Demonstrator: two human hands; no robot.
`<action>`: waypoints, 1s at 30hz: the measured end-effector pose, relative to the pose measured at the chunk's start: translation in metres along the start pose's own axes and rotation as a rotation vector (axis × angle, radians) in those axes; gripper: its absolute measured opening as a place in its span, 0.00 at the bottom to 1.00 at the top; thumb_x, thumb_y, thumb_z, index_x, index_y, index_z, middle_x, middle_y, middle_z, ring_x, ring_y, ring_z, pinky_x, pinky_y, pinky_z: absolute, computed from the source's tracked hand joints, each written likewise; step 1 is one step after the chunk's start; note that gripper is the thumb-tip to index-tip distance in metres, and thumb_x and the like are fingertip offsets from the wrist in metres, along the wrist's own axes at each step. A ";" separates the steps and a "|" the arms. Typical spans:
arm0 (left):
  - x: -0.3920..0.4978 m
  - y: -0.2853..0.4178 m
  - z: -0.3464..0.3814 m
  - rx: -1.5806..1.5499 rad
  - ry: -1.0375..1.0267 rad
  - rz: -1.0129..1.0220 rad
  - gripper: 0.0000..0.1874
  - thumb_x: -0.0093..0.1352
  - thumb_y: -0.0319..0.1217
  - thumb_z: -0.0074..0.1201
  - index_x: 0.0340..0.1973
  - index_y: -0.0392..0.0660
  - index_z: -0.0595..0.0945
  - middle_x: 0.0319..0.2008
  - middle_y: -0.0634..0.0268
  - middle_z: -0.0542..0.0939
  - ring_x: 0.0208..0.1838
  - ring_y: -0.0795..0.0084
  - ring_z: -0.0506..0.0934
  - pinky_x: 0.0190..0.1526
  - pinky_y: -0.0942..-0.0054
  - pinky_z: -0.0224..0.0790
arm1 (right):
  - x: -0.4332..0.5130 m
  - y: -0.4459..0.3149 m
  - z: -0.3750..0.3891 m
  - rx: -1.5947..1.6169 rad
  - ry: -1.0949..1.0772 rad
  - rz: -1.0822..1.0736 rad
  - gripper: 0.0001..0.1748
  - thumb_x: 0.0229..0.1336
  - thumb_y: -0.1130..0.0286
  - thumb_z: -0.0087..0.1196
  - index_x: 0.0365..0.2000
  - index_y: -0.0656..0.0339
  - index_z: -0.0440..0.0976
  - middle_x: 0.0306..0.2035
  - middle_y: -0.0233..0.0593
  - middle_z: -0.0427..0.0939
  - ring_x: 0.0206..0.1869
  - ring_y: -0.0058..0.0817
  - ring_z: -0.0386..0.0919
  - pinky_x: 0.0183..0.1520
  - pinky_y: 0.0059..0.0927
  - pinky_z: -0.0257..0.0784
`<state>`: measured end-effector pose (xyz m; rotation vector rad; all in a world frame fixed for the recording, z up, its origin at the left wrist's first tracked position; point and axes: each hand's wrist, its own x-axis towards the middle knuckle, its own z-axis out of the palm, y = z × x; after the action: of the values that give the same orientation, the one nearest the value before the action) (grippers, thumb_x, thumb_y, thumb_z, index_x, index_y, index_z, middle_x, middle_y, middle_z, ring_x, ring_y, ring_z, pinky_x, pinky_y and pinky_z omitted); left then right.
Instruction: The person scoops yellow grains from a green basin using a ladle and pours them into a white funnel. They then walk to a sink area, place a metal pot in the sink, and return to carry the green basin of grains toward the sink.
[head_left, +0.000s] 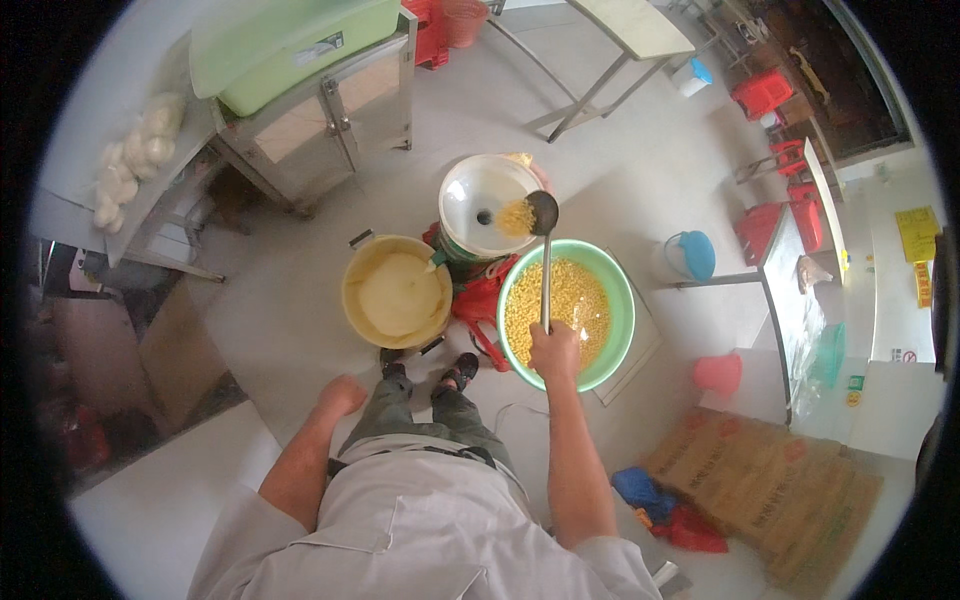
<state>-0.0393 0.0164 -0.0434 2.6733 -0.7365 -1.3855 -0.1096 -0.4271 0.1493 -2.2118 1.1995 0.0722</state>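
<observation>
My right hand grips the long handle of a metal ladle. The ladle's dark bowl is tipped over the rim of a white hopper, and soaked yellow beans spill from it. Inside the hopper a dark hole shows at the bottom. Below my right hand stands a light-green basin, full of yellow beans in water. A two-handled pot of pale, creamy liquid sits left of the hopper. My left hand hangs beside my leg, fingers curled, with nothing visible in it.
Red plastic stools or bags crowd between pot and basin. A metal cabinet bears a green tub. To the right are a blue-lidded bucket, a table and flattened cardboard. A cord lies near my feet.
</observation>
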 end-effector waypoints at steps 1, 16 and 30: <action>-0.016 0.011 -0.016 -0.038 0.030 0.001 0.21 0.67 0.41 0.48 0.39 0.36 0.85 0.44 0.41 0.82 0.49 0.41 0.80 0.53 0.50 0.72 | 0.000 -0.004 0.004 -0.088 0.063 0.007 0.17 0.59 0.56 0.53 0.31 0.62 0.76 0.24 0.58 0.79 0.28 0.55 0.80 0.31 0.54 0.74; -0.032 0.037 -0.059 -0.117 -0.003 0.004 0.23 0.66 0.43 0.44 0.39 0.37 0.85 0.44 0.44 0.82 0.49 0.43 0.80 0.52 0.50 0.72 | -0.082 0.076 -0.007 -0.288 -0.013 0.361 0.19 0.60 0.55 0.52 0.39 0.61 0.78 0.38 0.58 0.82 0.43 0.58 0.80 0.47 0.56 0.74; -0.020 0.063 -0.109 -0.044 -0.121 -0.105 0.22 0.67 0.44 0.47 0.39 0.38 0.85 0.44 0.43 0.82 0.49 0.42 0.80 0.53 0.50 0.72 | -0.073 0.129 0.045 1.250 -0.245 0.801 0.14 0.62 0.63 0.57 0.40 0.63 0.78 0.16 0.29 0.68 0.10 0.17 0.61 0.12 0.21 0.57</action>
<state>0.0119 -0.0499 0.0530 2.6489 -0.5742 -1.5801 -0.2421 -0.4002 0.0734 -0.5879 1.3530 -0.0722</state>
